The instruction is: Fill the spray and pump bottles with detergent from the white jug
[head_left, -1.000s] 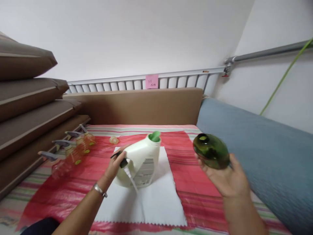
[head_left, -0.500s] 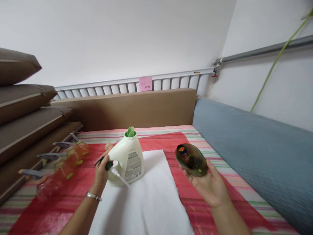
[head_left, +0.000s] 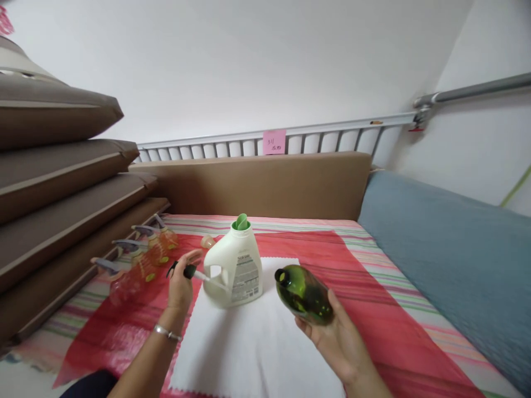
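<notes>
My right hand (head_left: 332,337) is closed around a dark green bottle (head_left: 303,294), held tilted over the white cloth (head_left: 257,354) with its open neck pointing up and left. My left hand (head_left: 182,279) pinches a black spray-pump head (head_left: 188,271) whose clear dip tube (head_left: 213,281) sticks out to the right, just in front of the handle of a white jug with a green spout (head_left: 235,262). The jug stands upright at the cloth's far edge. A bracelet is on my left wrist.
Three orange spray bottles with grey triggers (head_left: 141,260) lie in a row at the left on the red mat (head_left: 365,309). A small orange cap (head_left: 206,241) lies behind the jug. Brown cushions (head_left: 62,182) stack at left, a brown backrest behind, a blue cushion (head_left: 448,260) at right.
The jug, tipped a second ago, now stands upright and my left hand has come off it. My right hand has brought the green bottle lower and closer to the jug.
</notes>
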